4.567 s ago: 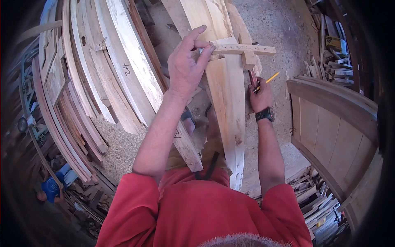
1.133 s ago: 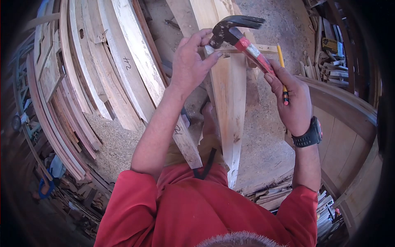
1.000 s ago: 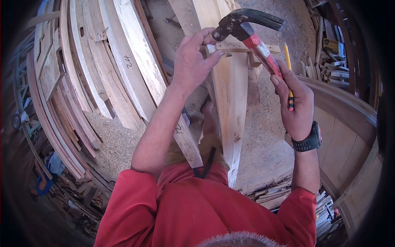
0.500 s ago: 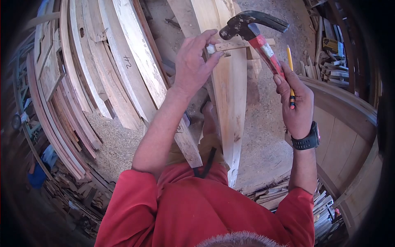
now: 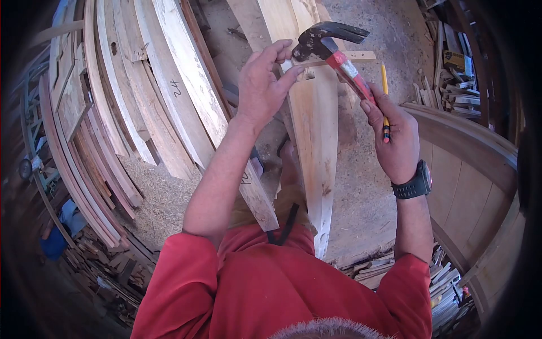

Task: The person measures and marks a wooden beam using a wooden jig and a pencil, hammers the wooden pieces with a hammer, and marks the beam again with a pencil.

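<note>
A claw hammer [image 5: 353,73] with a red handle is in my right hand [image 5: 398,138], which also holds a yellow pencil [image 5: 385,93] along its fingers. The black hammer head is just beside the fingertips of my left hand [image 5: 262,87]. My left thumb and fingers are bent around the left end of a small wooden bar [image 5: 361,56]; what they pinch there is too small to tell. This bar lies across a long, pale tapered board [image 5: 316,130], and the hammer partly covers it.
Long planks [image 5: 178,96], one marked 24, lie side by side at the left. Another plank [image 5: 257,200] ends near my waist. At the right stands a panelled wooden piece [image 5: 457,175]. Offcuts [image 5: 460,93] are piled beyond it, and more scraps lie at lower left.
My right hand has come up from beside the board with the hammer and pencil. Over the last half second the hammer has shifted slightly left and down. My left hand has stayed near the bar's end.
</note>
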A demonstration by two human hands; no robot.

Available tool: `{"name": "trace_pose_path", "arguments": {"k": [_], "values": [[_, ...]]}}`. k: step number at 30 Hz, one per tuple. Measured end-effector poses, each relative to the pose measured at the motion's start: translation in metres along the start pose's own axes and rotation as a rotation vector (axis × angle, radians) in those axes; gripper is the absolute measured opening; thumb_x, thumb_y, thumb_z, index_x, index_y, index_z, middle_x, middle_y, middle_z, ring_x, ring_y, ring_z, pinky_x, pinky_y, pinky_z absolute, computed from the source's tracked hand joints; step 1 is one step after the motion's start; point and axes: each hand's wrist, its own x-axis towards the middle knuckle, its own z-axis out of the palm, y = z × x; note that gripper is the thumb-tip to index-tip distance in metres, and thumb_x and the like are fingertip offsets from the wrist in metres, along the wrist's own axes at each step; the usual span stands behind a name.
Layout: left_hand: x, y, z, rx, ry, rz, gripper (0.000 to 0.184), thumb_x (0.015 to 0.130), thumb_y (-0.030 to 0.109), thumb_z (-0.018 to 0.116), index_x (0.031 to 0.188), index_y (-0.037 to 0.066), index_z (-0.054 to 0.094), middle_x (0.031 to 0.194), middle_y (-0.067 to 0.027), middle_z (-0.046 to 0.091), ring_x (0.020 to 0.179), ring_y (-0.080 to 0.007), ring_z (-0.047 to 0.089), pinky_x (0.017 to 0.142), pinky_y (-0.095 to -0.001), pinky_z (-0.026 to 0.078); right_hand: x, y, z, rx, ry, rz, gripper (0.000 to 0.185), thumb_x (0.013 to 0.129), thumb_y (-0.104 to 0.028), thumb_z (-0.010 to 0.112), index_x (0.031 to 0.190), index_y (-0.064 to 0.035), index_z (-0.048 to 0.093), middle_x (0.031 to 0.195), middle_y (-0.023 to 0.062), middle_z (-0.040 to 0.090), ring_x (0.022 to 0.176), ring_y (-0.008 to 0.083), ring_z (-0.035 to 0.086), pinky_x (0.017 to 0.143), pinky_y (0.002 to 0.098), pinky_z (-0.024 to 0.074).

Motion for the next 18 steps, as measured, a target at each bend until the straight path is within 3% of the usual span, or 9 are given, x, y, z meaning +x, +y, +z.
{"name": "trace_pose_path", "arguments": {"k": [5, 8, 14, 17, 18], "values": [[0.0004, -0.0016, -0.0003, 0.039, -0.008, 0.012, 0.053, 0.086, 0.014, 0.086, 0.136, 0.007, 0.07, 0.113, -0.0095, 0.079, 0.107, -0.0232, 0.072, 0.1, -0.0368, 0.054, -0.0003, 0.002, 0.0019, 0.045, 0.046, 0.005, 0.035, 0.104, -0.021, 0.069, 0.138, -0.0111, 0.07, 0.103, 0.0204, 0.076, 0.091, 0.0394, 0.075, 0.079, 0.0424, 0.0578], [0.0007, -0.0005, 0.0, 0.027, 0.01, 0.031, 0.054, 0.086, 0.014, 0.086, 0.136, 0.007, 0.069, 0.113, -0.0094, 0.079, 0.107, -0.0233, 0.072, 0.099, -0.0364, 0.055, 0.0019, 0.0055, 0.0014, -0.085, 0.017, -0.063, 0.035, 0.104, -0.022, 0.069, 0.137, -0.0101, 0.07, 0.103, 0.0201, 0.076, 0.091, 0.0387, 0.075, 0.079, 0.0428, 0.0581], [0.0001, 0.0012, -0.0014, 0.013, -0.018, 0.007, 0.053, 0.087, 0.015, 0.086, 0.136, 0.007, 0.07, 0.113, -0.0095, 0.079, 0.106, -0.0229, 0.072, 0.099, -0.0364, 0.055, -0.0035, 0.0043, 0.0064, 0.034, 0.067, -0.021, 0.034, 0.105, -0.021, 0.069, 0.137, -0.0091, 0.07, 0.106, 0.0214, 0.076, 0.094, 0.0398, 0.075, 0.08, 0.0435, 0.0584], [0.0017, -0.0004, -0.0005, 0.013, -0.003, 0.037, 0.053, 0.086, 0.015, 0.086, 0.136, 0.007, 0.07, 0.114, -0.0099, 0.078, 0.106, -0.0223, 0.072, 0.099, -0.0361, 0.055, 0.0005, 0.0067, 0.0046, -0.098, 0.034, -0.057, 0.035, 0.105, -0.019, 0.068, 0.138, -0.0081, 0.069, 0.107, 0.0227, 0.076, 0.094, 0.0403, 0.075, 0.08, 0.042, 0.0586], [0.0014, -0.0005, -0.0009, 0.022, -0.004, 0.051, 0.052, 0.087, 0.016, 0.085, 0.135, 0.007, 0.07, 0.112, -0.0096, 0.078, 0.105, -0.023, 0.072, 0.098, -0.0364, 0.055, -0.0015, 0.0088, 0.0048, -0.047, 0.057, -0.033, 0.035, 0.106, -0.018, 0.067, 0.139, -0.0069, 0.069, 0.105, 0.0222, 0.076, 0.091, 0.0362, 0.077, 0.079, 0.0411, 0.0586]]}}
